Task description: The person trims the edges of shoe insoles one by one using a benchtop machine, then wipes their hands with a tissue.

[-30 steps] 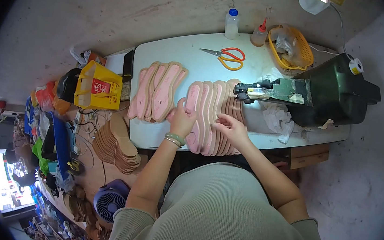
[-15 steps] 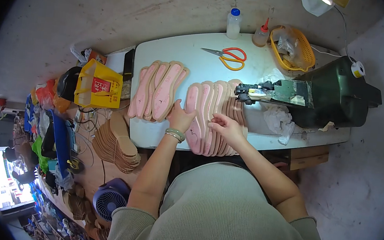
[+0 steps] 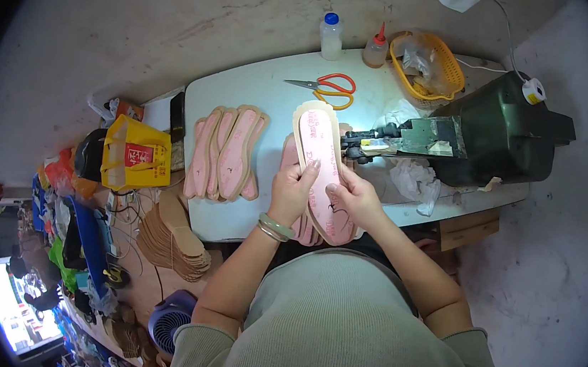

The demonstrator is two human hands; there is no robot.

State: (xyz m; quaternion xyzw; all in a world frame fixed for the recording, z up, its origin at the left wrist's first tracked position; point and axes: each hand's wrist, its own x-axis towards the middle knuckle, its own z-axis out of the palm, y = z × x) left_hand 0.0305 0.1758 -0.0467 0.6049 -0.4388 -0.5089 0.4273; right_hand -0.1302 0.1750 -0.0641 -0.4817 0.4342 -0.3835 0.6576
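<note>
A shoe insole [image 3: 320, 150] with a pink printed face and pale tan edge is raised above the white table. My left hand [image 3: 291, 194] grips its left edge, thumb on the pink face. On the opposite edge, my right hand [image 3: 358, 199] pinches it with the thumb on top. Under it lies a row of overlapping insoles [image 3: 290, 156], mostly hidden by the held one and my hands. More pink insoles [image 3: 238, 152] lie fanned to the left. A dark green machine [image 3: 506, 145] has its working head just right of the held insole.
Scissors [image 3: 327, 89], a blue-capped bottle [image 3: 330, 40], a red-tipped bottle [image 3: 375, 51] and a yellow basket [image 3: 455, 79] are at the back of the table [image 3: 276, 85]. Crumpled paper [image 3: 415, 185] lies by the machine. Left are a yellow bag [image 3: 156, 169], tied brown insoles [image 3: 174, 235] and a fan [image 3: 171, 325].
Both hands, which were at the row of insoles, now hold one insole up above it. My left hand has moved right, closer to my right hand. The whole view has shifted slightly.
</note>
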